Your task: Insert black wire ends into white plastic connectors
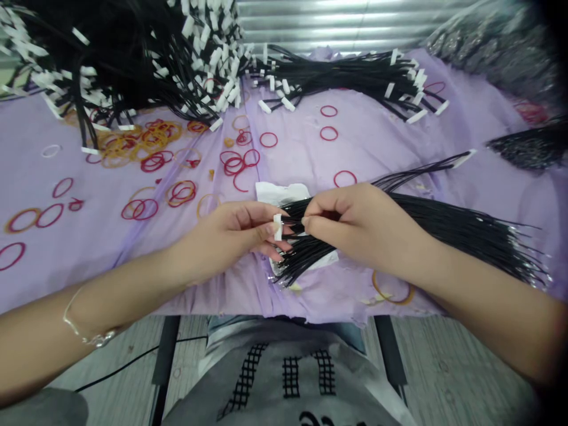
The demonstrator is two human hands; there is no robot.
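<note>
Left hand (226, 236): grip clamped on white plastic piece (277, 227). Right hand (357, 228): grip clamped on black wire bundle (448, 222), lying across white paper (279, 192). Risk: thin strands slipping from pinch; piece dropping onto paper; loose wires snagging rubber bands (239, 161) beyond paper.

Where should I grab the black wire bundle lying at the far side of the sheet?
Probably around the middle of the black wire bundle, coming down from above: the wires lie roughly parallel and gathered there, while both ends fan out into white tips.
</note>
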